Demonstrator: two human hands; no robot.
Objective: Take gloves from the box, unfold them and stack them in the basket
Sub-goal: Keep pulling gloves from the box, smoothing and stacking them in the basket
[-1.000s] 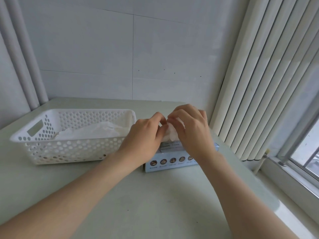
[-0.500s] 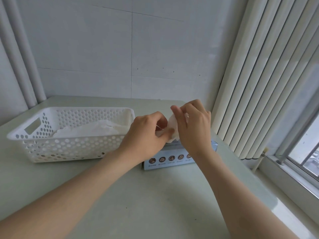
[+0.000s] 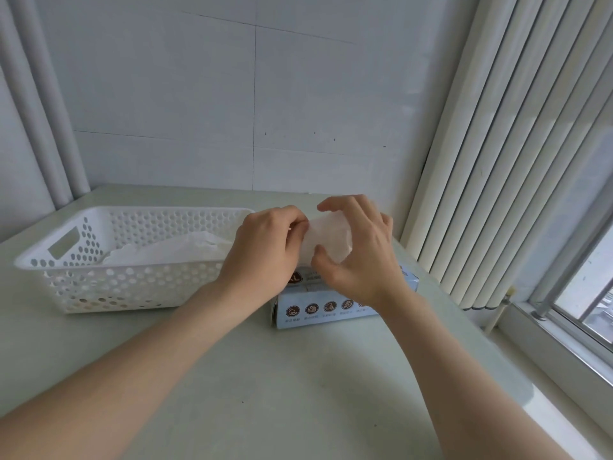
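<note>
Glove (image 3: pixel 330 239), part-folded, is pinched between left grip (image 3: pixel 262 250) and right grip (image 3: pixel 361 260), both curled on its edges, above the box (image 3: pixel 318 310); basket (image 3: pixel 116 270) lies left, nearest the left grip.

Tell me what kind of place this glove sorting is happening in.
Probably a plain office or workroom corner: a pale table set against a bare panelled wall, with vertical blinds beside a window. A white basket and glove box sit on it.
</note>
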